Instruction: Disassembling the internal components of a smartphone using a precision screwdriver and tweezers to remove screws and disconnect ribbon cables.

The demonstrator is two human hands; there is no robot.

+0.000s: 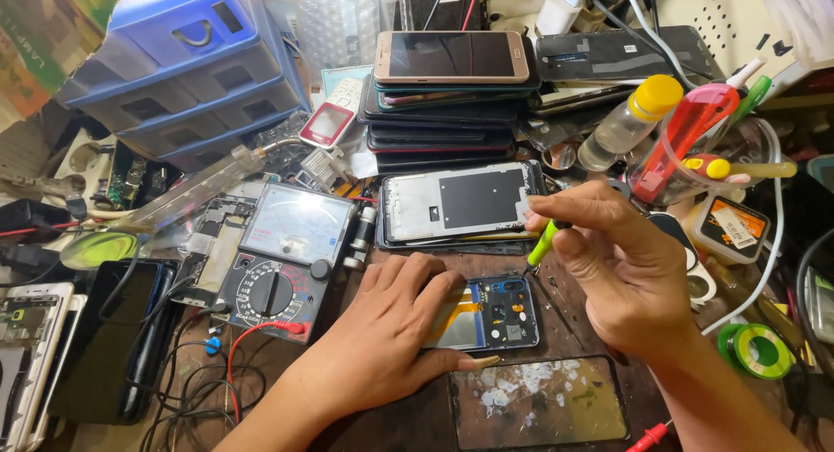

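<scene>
My left hand [382, 330] lies flat on an opened phone body [499, 317] with a blue inner frame and pins it to the bench. My right hand [621, 274] pinches a small screwdriver with a green handle [543, 242]; its tip points down at the phone's upper edge. A white phone mid-frame with a black patch [460, 200] rests just behind the opened phone. A detached screen panel with whitish glue marks [539, 402] lies in front of it.
An analog multimeter [282, 256] with red and black leads sits to the left. A stack of phones [447, 100] stands at the back, a blue drawer unit [187, 65] at back left. Bottles, a red tool and green tape rolls [756, 348] crowd the right.
</scene>
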